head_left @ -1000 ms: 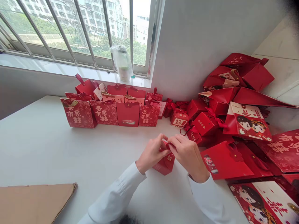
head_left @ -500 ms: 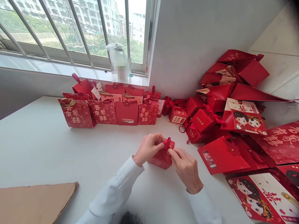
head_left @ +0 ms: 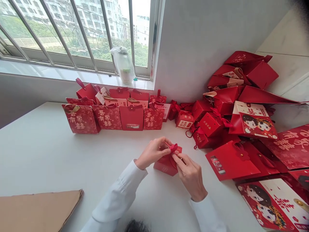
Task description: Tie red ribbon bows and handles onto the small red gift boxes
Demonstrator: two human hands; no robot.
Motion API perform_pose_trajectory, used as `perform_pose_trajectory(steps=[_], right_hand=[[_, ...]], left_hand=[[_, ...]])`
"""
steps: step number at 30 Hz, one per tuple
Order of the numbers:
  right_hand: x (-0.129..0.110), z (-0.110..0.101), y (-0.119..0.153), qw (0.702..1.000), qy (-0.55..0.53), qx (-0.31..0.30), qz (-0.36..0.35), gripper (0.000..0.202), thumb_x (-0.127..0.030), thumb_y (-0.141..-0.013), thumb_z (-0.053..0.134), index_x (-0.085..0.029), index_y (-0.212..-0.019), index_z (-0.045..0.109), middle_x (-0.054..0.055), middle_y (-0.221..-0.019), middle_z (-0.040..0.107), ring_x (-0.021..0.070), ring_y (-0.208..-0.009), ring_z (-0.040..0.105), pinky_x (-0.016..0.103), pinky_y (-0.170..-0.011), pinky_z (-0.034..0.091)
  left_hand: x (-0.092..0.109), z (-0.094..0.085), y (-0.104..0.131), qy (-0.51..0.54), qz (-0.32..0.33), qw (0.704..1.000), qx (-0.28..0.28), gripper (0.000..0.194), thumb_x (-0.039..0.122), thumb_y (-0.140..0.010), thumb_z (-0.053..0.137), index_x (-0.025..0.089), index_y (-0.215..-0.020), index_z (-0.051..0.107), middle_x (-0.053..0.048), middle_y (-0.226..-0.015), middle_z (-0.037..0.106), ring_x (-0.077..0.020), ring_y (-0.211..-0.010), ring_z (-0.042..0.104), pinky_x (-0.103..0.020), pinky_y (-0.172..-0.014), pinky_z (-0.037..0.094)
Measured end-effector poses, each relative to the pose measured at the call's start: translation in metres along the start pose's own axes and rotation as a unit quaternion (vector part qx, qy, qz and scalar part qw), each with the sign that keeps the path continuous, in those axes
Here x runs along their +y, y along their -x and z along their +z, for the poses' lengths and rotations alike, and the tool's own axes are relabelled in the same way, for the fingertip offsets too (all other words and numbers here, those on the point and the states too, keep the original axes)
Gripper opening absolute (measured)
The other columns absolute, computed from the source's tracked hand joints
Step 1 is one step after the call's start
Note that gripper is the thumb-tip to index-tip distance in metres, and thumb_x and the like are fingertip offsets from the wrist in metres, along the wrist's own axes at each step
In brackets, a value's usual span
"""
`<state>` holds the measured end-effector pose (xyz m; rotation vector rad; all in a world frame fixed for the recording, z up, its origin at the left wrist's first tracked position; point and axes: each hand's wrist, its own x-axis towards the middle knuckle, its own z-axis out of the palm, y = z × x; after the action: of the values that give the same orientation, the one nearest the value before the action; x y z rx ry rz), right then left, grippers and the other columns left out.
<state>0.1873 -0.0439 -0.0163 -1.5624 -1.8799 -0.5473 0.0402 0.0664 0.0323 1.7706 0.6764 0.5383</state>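
A small red gift box (head_left: pixel 166 167) stands on the white table between my hands. At its top is a dark-pink ribbon (head_left: pixel 173 148). My left hand (head_left: pixel 152 152) comes from the left, its thumb and fingers closed on the ribbon by the box's top edge. From the right, my right hand (head_left: pixel 190 175) pinches at the ribbon just below, thumb and index finger together. The fingers partly cover the ribbon, so I cannot tell whether it is knotted. Part of the box's right side is hidden behind my right hand.
Red gift bags (head_left: pixel 107 117) stand in rows by the wall below the window. Red boxes (head_left: pixel 210 124) and larger bags (head_left: pixel 231 161) pile up on the right. Brown cardboard (head_left: pixel 36 211) lies front left. A plastic-wrapped cup (head_left: pixel 125 69) stands on the sill.
My right hand's fingertips have shifted slightly left, closer to my left hand at the ribbon. The ribbon's upper part now leans right. The box stays nearly in place.
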Motion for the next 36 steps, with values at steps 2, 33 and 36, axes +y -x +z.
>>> perform_pose_trajectory(steps=[2, 33, 36], right_hand=[[0.0, 0.0, 0.001, 1.0, -0.013, -0.011, 0.001, 0.033, -0.004, -0.09, 0.042, -0.017, -0.107, 0.068, 0.007, -0.089, 0.068, 0.0127, -0.073, 0.063, 0.024, -0.061, 0.046], [0.005, -0.005, 0.01, 0.988, -0.015, -0.143, 0.056, 0.054, -0.056, -0.094, 0.027, -0.029, -0.135, 0.05, 0.012, -0.114, 0.053, 0.0181, -0.09, 0.06, 0.027, -0.065, 0.054], [0.006, -0.005, 0.012, 0.988, -0.009, -0.147, 0.05, 0.056, -0.058, -0.092, 0.03, -0.029, -0.135, 0.05, 0.013, -0.117, 0.051, 0.0201, -0.096, 0.059, 0.028, -0.067, 0.055]], left_hand=[[0.001, -0.002, 0.0, -0.02, 0.005, 1.0, 0.008, 0.022, 0.038, -0.085, 0.053, 0.017, -0.09, 0.061, -0.002, -0.078, 0.069, -0.0129, -0.067, 0.057, -0.021, -0.059, 0.041], [-0.003, 0.007, -0.003, -0.061, -0.052, 0.994, 0.078, 0.026, 0.027, -0.078, 0.057, 0.018, -0.102, 0.06, -0.004, -0.08, 0.074, -0.0176, -0.069, 0.066, -0.026, -0.064, 0.05], [-0.002, 0.002, -0.001, -0.039, -0.049, 0.996, 0.059, 0.029, 0.027, -0.076, 0.06, 0.018, -0.103, 0.06, -0.004, -0.077, 0.073, -0.0186, -0.072, 0.067, -0.027, -0.065, 0.05]])
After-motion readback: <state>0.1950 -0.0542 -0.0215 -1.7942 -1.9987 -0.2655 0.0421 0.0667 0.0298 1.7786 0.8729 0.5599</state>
